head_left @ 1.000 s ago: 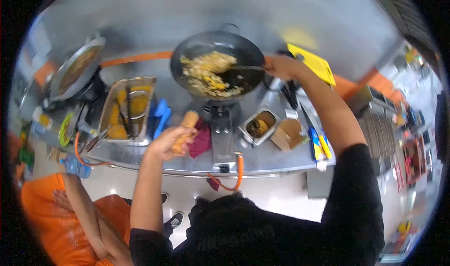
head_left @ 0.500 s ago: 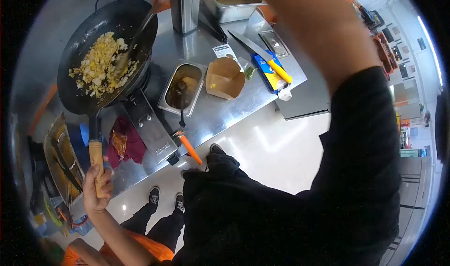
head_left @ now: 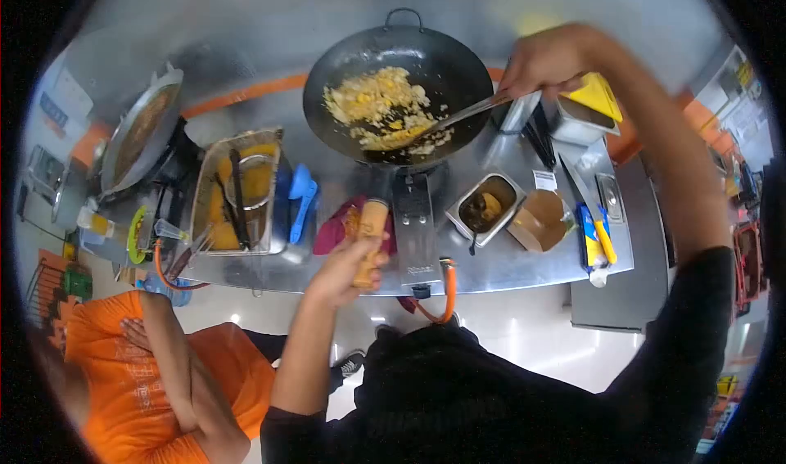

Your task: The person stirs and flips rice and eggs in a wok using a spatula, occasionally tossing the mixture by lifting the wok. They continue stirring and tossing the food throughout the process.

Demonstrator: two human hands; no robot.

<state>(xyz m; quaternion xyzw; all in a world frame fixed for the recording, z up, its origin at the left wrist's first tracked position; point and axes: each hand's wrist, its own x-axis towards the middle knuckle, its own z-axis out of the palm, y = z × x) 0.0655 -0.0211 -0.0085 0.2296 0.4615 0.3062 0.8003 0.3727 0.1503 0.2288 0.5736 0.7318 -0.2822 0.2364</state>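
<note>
A black wok [head_left: 458, 59] with a loop handle at its far rim sits over a gas stove [head_left: 416, 235]. Yellow and white chopped food [head_left: 377, 96] lies in it. My left hand [head_left: 350, 266] is wrapped round the wok's wooden handle [head_left: 373, 218]. In my right hand [head_left: 547, 61] is the metal handle of a spatula [head_left: 467, 112], whose blade rests among the food near the wok's closer side.
Right of the stove are a metal container [head_left: 513, 192], a cardboard box [head_left: 540, 220] and a yellow-handled knife [head_left: 604, 239]. Left are a blue spoon [head_left: 303, 202], a tray [head_left: 196, 218] and another pan [head_left: 168, 96]. A person in orange [head_left: 123, 374] stands at lower left.
The view has swung round, so the wok now appears upper centre and the other pan and the person's torso show. The spatula has shifted in the wok. Both hands keep their holds.
</note>
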